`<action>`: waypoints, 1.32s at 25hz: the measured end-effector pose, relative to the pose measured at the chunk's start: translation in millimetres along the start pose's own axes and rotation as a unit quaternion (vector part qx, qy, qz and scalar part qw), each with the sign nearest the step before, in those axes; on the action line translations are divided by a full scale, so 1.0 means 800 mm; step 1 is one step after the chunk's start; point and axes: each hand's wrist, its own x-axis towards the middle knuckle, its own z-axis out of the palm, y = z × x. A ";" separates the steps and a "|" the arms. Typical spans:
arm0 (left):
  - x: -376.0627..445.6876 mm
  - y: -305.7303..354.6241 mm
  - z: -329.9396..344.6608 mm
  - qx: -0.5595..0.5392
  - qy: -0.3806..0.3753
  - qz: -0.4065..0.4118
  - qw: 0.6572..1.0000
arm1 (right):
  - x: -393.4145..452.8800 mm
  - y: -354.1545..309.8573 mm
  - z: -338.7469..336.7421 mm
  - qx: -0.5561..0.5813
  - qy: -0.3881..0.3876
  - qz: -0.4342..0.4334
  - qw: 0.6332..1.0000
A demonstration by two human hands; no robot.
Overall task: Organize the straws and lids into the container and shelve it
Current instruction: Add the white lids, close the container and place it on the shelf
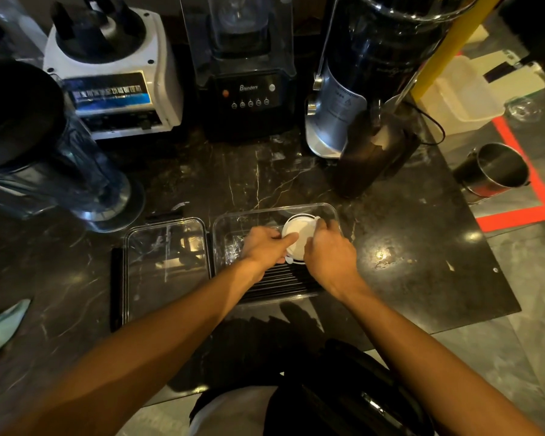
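Head view looks down on a dark marbled surface (pixel 406 247). At the far left lies a clear blender jug (pixel 54 171) on its side, with a white blender base (pixel 114 73) behind it. Near of these, a clear container cover (pixel 164 265) lies flat on the surface, just left of the clear container (pixel 331 215). Black straws (pixel 280 280) lie side by side in the near part of the container. The left hand (pixel 265 247) reaches into the container, its forefinger stretched onto the top of a stack of white lids (pixel 299 234), the other fingers curled under. The right hand (pixel 329 254) grips the right edge of that stack, fingers curled round it. The lids sit in the far right part of the container, above the straws' far ends. Behind, a black blender (pixel 249 89) stands at the middle, then a silver and black grinder (pixel 353 99). At the far right, off the surface, a steel cup (pixel 494 171) stands by red floor tape (pixel 523 171).
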 end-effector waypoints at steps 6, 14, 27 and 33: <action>0.000 0.005 0.004 0.038 0.004 0.017 0.999 | 0.005 0.006 -0.005 -0.042 -0.009 -0.006 0.999; 0.002 0.008 0.010 0.101 -0.009 0.039 0.994 | -0.001 0.021 -0.010 -0.073 -0.021 -0.070 0.995; -0.010 -0.018 -0.040 0.255 0.038 0.160 0.953 | -0.002 0.051 -0.038 -0.008 0.010 -0.087 0.996; -0.015 -0.037 -0.056 0.309 0.009 0.171 0.936 | -0.001 0.040 -0.024 -0.066 -0.068 -0.152 0.984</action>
